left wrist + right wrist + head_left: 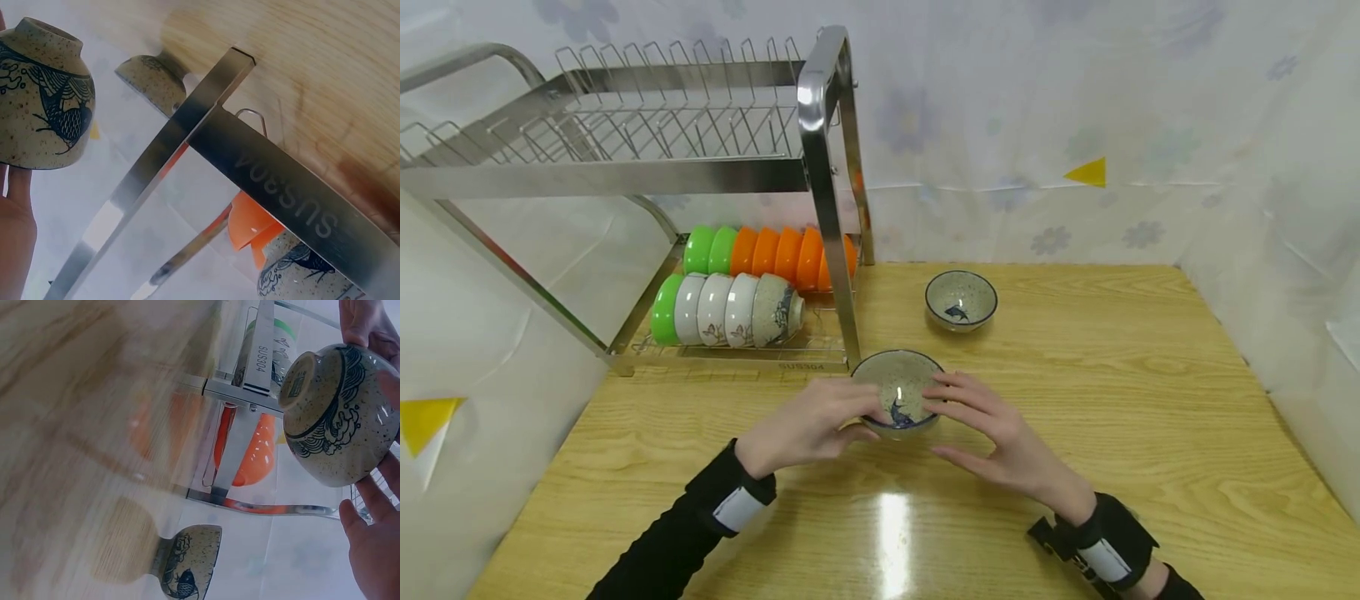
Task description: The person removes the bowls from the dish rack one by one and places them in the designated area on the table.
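Speckled bowl point(904, 375), mouth up, raised over counter point(1097, 358); left hand point(816, 419) pinches left rim, nearer rack point(625, 177); right hand point(1003, 440) opposite, fingers spread at right rim, thumb apart.

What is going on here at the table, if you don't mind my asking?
A person's left hand grips the rim of a speckled bowl, holding it up off the table, while their right hand is at its right side. A second, matching bowl stands upright on the table farther back. To the left, a metal rack holds more bowls on their sides in two rows: green, white and speckled in front, green and orange behind.
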Motion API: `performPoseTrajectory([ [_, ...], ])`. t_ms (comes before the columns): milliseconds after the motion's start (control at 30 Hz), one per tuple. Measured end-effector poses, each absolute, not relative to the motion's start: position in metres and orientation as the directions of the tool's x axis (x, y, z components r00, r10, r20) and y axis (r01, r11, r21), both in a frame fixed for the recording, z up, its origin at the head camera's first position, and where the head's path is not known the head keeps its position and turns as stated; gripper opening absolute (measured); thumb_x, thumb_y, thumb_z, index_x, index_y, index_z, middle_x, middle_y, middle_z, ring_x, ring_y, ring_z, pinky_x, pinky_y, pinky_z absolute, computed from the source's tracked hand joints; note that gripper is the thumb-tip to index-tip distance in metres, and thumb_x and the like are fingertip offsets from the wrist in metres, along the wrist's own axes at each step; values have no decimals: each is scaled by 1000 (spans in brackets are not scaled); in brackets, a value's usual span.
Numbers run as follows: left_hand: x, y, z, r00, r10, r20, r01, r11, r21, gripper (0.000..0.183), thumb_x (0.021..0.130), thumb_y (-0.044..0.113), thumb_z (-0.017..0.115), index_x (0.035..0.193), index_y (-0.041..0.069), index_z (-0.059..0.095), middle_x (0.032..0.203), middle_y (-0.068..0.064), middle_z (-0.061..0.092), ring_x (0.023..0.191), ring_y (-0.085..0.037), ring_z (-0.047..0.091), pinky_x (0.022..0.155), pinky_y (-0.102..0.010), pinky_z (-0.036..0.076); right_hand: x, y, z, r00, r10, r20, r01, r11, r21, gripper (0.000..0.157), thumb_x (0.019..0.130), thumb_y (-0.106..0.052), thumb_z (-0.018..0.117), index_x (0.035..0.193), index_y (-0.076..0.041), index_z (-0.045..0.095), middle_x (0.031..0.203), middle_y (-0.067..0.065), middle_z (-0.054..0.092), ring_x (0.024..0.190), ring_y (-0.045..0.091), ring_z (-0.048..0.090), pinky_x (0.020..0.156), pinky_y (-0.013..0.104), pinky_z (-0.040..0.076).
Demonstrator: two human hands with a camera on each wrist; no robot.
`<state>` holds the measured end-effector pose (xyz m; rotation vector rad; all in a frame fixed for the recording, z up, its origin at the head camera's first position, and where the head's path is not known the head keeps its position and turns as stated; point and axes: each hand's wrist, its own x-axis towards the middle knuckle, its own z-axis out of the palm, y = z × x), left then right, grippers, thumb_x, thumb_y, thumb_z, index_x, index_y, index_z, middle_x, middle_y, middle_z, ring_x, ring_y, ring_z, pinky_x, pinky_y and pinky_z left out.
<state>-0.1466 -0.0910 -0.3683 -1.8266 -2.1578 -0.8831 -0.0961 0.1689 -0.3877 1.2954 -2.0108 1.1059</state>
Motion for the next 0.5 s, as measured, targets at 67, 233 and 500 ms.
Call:
performPoseTrajectory([
  [67, -147, -88, -371, -215, 844, 491, 950, 64, 305, 16, 78, 8, 76, 90, 10, 66, 86, 4, 65, 77, -6, 58, 67, -23, 53, -100, 170, -396, -398, -519, 757, -918, 226, -327, 38, 78, -11, 78, 112, 3, 67, 113, 19, 65, 111, 39, 53, 111, 45, 31],
  [233, -145, -82, -375, -194, 859, 474, 966, 83, 245, 16, 77, 11, 76, 89, 12, 65, 87, 5, 63, 85, -8, 59, 75, -24, 53, -104, 171, -403, -326, -553, 767, -944, 232, -234, 26, 68, -2, 81, 91, -1, 71, 90, 7, 70, 87, 24, 63, 88, 54, 50],
  [500, -147, -79, -381, -202, 854, 479, 969, 103, 225, 21, 80, 6, 74, 100, 9, 68, 101, -1, 68, 102, -15, 56, 97, -33, 45, -105, 179, -404, -340, -615, 711, -931, 327, -162, 20, 67, -7, 79, 82, -9, 66, 78, -3, 64, 73, 11, 57, 68, 34, 55],
])
